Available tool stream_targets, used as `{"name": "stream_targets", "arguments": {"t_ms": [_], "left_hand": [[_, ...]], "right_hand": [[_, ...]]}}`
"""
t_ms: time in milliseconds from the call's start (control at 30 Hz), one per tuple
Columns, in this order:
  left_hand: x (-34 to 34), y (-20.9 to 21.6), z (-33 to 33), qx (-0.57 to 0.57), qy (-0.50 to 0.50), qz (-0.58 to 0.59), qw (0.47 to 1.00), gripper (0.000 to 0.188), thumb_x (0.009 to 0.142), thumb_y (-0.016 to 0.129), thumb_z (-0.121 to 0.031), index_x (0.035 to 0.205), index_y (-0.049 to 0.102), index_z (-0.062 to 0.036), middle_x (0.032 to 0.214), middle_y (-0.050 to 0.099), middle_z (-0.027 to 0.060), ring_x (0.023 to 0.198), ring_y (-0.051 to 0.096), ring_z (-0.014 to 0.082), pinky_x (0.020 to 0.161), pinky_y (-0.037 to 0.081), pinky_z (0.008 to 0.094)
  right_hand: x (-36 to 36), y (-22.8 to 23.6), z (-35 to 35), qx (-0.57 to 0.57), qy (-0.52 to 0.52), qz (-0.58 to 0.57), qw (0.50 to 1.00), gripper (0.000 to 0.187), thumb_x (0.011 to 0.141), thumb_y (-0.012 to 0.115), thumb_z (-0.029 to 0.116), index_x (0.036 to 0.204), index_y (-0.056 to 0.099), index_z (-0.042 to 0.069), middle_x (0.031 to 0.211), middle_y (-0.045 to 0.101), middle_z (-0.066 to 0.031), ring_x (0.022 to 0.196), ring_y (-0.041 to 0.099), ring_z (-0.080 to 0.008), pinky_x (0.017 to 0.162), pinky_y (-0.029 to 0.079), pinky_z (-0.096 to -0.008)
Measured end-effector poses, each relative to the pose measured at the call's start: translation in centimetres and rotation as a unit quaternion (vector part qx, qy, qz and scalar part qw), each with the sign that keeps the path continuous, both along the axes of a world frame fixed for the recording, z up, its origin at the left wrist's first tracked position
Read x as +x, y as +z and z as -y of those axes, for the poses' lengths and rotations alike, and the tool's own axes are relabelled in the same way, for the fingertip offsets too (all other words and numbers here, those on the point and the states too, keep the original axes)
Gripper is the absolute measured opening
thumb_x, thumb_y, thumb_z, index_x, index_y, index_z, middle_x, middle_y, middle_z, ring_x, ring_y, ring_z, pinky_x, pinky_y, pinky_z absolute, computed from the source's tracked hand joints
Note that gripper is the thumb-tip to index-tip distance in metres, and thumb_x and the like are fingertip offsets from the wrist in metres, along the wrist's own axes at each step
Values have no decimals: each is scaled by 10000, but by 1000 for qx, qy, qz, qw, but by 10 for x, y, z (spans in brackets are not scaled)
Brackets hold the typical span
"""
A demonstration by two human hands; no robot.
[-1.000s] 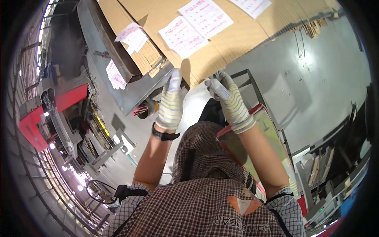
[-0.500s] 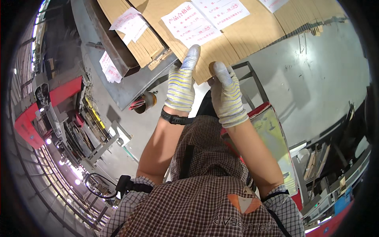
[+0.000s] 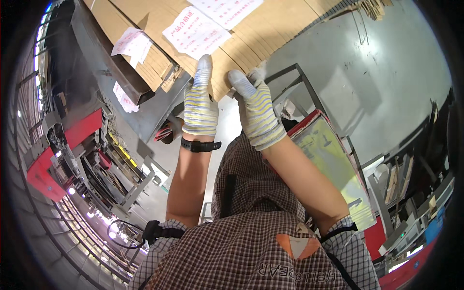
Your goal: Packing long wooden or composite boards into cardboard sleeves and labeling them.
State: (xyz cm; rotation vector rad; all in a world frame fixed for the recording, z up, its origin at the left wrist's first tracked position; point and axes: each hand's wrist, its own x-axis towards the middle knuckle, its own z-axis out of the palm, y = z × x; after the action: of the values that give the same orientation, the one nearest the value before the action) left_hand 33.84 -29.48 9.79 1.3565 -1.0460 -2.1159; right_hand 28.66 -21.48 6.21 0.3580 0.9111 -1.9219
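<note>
Brown corrugated cardboard [image 3: 278,38] stretches across the top of the view, its nearest corner pointing toward me. Both my hands wear white knit gloves with yellow and blue stripes. My left hand [image 3: 201,108] grips the edge left of that corner, thumb on top near a paper label [image 3: 198,36]. On the right side of the corner, my right hand [image 3: 256,108] pinches the edge, thumb above. The fingers beneath are mostly hidden, as is the number of sheets held. A second paper label [image 3: 231,10] lies on the board farther off.
More cardboard [image 3: 154,67] with a torn paper slip [image 3: 131,44] lies left, along a dark metal rail [image 3: 128,79]. A metal frame [image 3: 309,84] and a red-edged, yellow-smeared panel [image 3: 333,159] stand at the right. Red machinery [image 3: 46,176] is at the far left.
My hands and the cardboard have shifted left in the view, and the surroundings have turned slightly with my head. Both hands keep their hold on the corner.
</note>
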Motion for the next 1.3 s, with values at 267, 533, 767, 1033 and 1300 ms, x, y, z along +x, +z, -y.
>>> {"name": "stream_targets", "arguments": {"t_ms": [267,533,767,1033,1300], "left_hand": [[2,-3,1,-36,-36,17,999,785,857,704,-536,1411,430,-51,1306,547,103,1163,554,198,968,465,364],[-1,-3,-6,-17,-14,-9,1000,707,883,687,-483,1399,461,-56,1328,536,100,1203,523,197,1019,414,381],[-1,-6,0,8,-33,5,999,670,882,707,-409,1397,454,-63,1307,552,99,1190,549,222,999,448,403],[-3,-8,0,15,-29,7,999,690,866,728,-403,1396,448,-62,1284,563,97,1175,556,228,984,461,391],[14,-10,-14,-82,-123,42,988,658,948,601,-471,1432,422,-63,1336,536,87,1201,533,206,1006,441,381]], "right_hand": [[2,1,-3,-2,-9,-2,1000,599,801,815,256,1247,532,-26,1036,616,-72,950,559,-135,858,462,-286],[1,6,-4,10,-8,-6,1000,513,809,805,200,1212,553,6,1061,629,-64,956,559,-122,877,456,-278],[4,0,-3,4,31,-21,999,598,862,737,219,1338,437,15,1106,603,-40,983,553,-119,869,435,-292],[6,-4,1,10,-16,4,1000,498,834,789,245,1204,577,-13,1007,641,-56,927,579,-121,863,460,-265],[12,-3,-18,10,-15,-16,1000,479,881,723,279,1263,595,21,1045,644,-13,924,558,-85,856,435,-256]]}}
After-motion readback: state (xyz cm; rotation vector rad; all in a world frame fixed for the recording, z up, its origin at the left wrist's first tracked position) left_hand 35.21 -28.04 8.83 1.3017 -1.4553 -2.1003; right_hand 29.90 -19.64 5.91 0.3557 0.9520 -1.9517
